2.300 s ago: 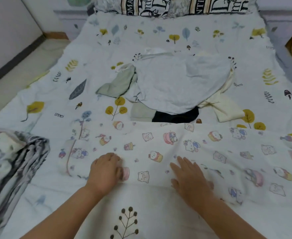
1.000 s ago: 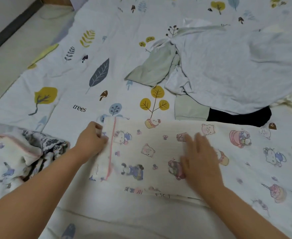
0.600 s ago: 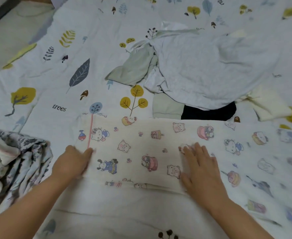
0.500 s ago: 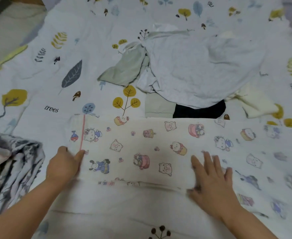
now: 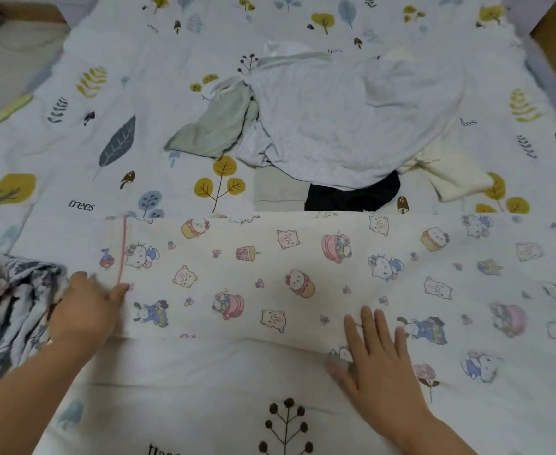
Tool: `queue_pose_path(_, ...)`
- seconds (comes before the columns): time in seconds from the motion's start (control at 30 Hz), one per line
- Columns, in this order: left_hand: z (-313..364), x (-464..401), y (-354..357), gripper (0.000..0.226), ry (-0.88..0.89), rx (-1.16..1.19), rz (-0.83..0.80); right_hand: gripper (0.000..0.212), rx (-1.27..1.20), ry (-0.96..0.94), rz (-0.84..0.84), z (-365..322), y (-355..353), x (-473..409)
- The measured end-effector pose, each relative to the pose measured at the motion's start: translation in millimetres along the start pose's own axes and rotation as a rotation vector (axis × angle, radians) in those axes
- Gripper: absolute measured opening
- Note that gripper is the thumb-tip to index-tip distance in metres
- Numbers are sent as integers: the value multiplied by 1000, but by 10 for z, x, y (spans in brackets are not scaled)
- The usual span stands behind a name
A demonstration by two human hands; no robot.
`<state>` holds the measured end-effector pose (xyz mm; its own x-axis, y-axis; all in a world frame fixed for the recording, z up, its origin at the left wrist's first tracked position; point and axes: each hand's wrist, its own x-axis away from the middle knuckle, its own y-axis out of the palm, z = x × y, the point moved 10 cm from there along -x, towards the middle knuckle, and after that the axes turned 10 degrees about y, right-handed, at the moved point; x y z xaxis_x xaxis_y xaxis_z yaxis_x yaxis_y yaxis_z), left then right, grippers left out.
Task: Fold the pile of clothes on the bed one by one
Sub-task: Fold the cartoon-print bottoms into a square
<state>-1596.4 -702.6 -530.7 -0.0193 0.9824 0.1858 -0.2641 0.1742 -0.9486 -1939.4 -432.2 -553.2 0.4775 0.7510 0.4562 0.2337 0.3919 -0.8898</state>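
Just in front of the unfolded pile [image 5: 335, 126], I flatten the cartoon-print cloth [image 5: 237, 274] mid-fold, my left hand [image 5: 86, 310] pinching its pink-trimmed end and my right hand [image 5: 378, 359] pressing open-palmed, the next fold likely needing both ends lifted.

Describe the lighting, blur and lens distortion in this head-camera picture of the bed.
Head view: light is soft and even, with no glare and only faint shadows under the hands; the right hand is slightly motion-blurred at its fingers; the wide lens bends the bed outward at the edges, and detail softens toward the corners.
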Motion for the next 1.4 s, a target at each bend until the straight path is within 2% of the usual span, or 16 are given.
queue_pose_path(0.07, 85, 22, 15, 56, 69, -23, 28, 85, -147, 7, 41, -129, -151, -51)
queue_pose_path(0.2, 162, 29, 87, 42, 115, -16, 60, 59, -272, -46, 288, -636, -637, -263)
queue_pose_path(0.27, 51, -24, 108, 40, 36, 73, 69, 60, -258, -102, 289, -919, -568, -439)
queue_pose_path(0.4, -158, -166, 159, 35, -84, 248, -7, 63, -105, -131, 115, -1144, -13, -756)
queue_pose_path(0.57, -76, -205, 16, 30, -50, 419, -48, 64, -72, -127, 45, -1172, 104, -853)
queue_pose_path(0.77, 514, 33, -337, 18, 32, 961, -182, 64, -258, -168, 71, -1070, -193, -713)
queue_pose_path(0.87, 1113, 219, -571, 21, 190, 1012, -202, 60, -466, -149, 65, -925, -344, -637)
queue_pose_path(0.97, 1867, 549, -582, 26, 401, 1036, -356, 51, -838, -60, 69, -681, -580, -546)
queue_pose_path(1.1, 2636, 953, -240, 23, 522, 993, -463, 21, -1404, 88, -23, -286, -792, -467)
queue_pose_path(1.13, 2775, 1038, -109, 24, 524, 977, -483, 21, -1536, 106, -79, -215, -831, -453)
queue_pose_path(1.23, 3096, 1285, 308, 23, 518, 956, -605, 55, -1807, 77, -265, -22, -943, -427)
queue_pose_path(1.27, 3181, 1372, 434, 23, 506, 981, -675, 58, -1814, 61, -290, 43, -978, -429)
queue_pose_path(1.33, 3311, 1491, 605, 20, 503, 1020, -771, 43, -1665, 97, -274, 196, -978, -448)
queue_pose_path(1.4, 3363, 1474, 648, 20, 566, 960, -717, 24, -1430, 223, -186, 416, -891, -480)
